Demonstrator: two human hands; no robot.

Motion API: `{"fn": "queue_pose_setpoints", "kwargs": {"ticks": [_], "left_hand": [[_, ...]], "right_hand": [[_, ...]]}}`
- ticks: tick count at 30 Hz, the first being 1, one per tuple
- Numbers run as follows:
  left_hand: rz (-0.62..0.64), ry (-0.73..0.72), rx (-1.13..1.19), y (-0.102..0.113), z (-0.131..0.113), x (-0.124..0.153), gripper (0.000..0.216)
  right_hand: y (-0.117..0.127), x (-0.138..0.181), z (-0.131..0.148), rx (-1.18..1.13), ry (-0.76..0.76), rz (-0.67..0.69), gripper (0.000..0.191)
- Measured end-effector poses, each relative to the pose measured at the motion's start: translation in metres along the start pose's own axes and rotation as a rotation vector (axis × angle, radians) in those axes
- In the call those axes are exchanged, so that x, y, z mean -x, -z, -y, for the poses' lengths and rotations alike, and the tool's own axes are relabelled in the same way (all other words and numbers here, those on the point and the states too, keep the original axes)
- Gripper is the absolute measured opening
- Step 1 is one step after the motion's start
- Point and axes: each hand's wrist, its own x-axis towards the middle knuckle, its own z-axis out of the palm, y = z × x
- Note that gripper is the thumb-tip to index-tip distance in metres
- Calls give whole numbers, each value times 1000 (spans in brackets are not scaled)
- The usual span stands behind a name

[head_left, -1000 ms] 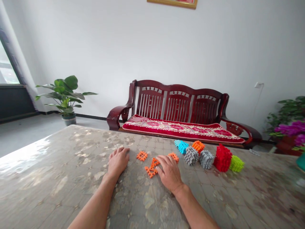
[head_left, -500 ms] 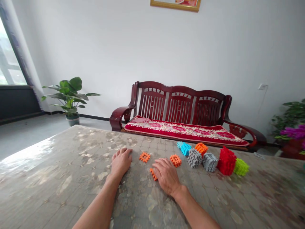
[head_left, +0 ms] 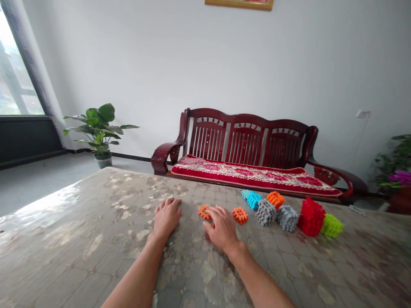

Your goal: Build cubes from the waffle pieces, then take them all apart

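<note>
My left hand (head_left: 168,217) lies palm down on the patterned tablecloth, fingers stretched out, with nothing in it. To its right, my right hand (head_left: 222,227) reaches over the cloth with its thumb apart from its slightly bent fingers. Its index fingertip touches or covers part of an orange lattice tile (head_left: 203,211). Between thumb and fingers shows a small red-orange bit (head_left: 213,225), mostly hidden by the hand. Just right of the fingers lies another flat orange lattice tile (head_left: 240,215). Neither hand visibly lifts anything.
Stacks of interlocking tiles stand on the right: blue (head_left: 254,199), orange (head_left: 275,199), grey (head_left: 266,212), another grey (head_left: 288,218), red (head_left: 311,217) and lime green (head_left: 332,225). Beyond the table (head_left: 86,248) are a wooden bench (head_left: 242,141) and a potted plant (head_left: 102,124).
My right hand has moved slightly away from me, its fingers reaching the far-left orange tile. The tile under it is now mostly hidden. My left hand stays flat; the view shifts slightly.
</note>
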Motion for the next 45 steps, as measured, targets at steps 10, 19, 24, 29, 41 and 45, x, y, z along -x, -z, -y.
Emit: {"fn": "queue_pose_setpoints", "kwargs": {"ticks": [10, 19, 24, 29, 41, 45], "left_hand": [[10, -22, 0, 0, 0, -1, 42], [4, -103, 100, 1, 2, -3, 26], [3, -114, 126, 3, 2, -5, 25], [5, -97, 121, 3, 2, -7, 25], [-7, -92, 118, 1, 2, -6, 25], [3, -95, 120, 0, 3, -7, 25]], "right_hand": [[-2, -13, 14, 164, -201, 8, 35], [0, -10, 17, 181, -181, -7, 36], [9, -6, 4, 116, -189, -142, 47], [34, 5, -31, 106, -338, -251, 48], [46, 32, -70, 337, -439, -290, 51], [46, 35, -71, 381, -407, -304, 47]]}}
